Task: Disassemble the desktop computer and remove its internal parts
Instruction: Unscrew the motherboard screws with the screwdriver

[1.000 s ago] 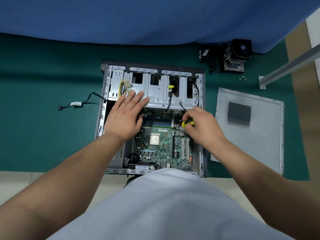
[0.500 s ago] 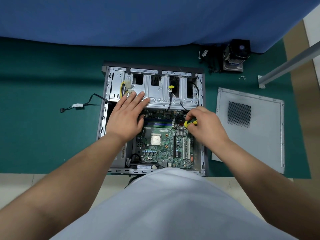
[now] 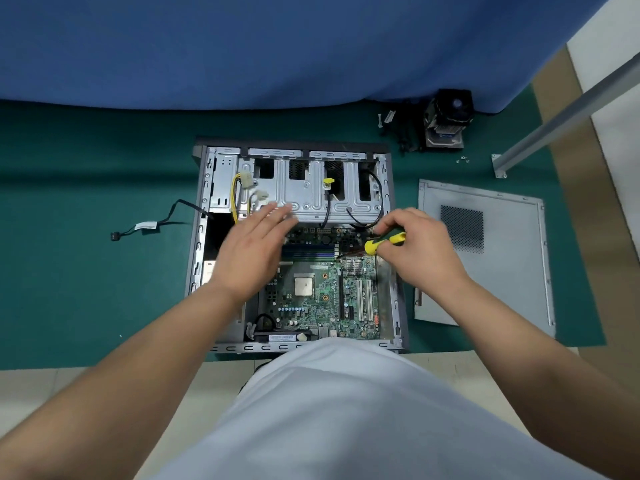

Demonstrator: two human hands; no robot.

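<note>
the desktop computer case [image 3: 298, 244] lies on its side, open face up, on the green mat [image 3: 86, 271] that covers the desk, right in front of the person. the green motherboard [image 3: 322, 296] sits in the near half of the case, with a bare square processor [image 3: 304, 285] near its middle and white expansion slots [image 3: 364, 299] toward the right. the metal drive cage [image 3: 311, 195] fills the far half, with yellow power wires [image 3: 236, 195] at its left end and a black cable [image 3: 377, 202] looping at its right.

the left hand [image 3: 252, 254] is spread flat, fingers [image 3: 277, 211] straight and reaching onto the near edge of the drive cage; it holds nothing, and it looks blurred. the right hand [image 3: 419, 251] is curled around a yellow-handled screwdriver [image 3: 382, 242], thumb and fingers wrapped on the handle, with the tool over the far right corner of the motherboard. the tip is too small to make out.

to the right of the case, flat on the mat, lies the removed grey side panel [image 3: 485, 258] with its mesh vent. beyond it, near the blue cloth [image 3: 277, 46] at the back, stands a cpu cooler with fan [image 3: 446, 116], with a few small screws [image 3: 462, 160] just beside it. a loose black cable with a white tag [image 3: 149, 225] trails out from the left side of the case.
</note>
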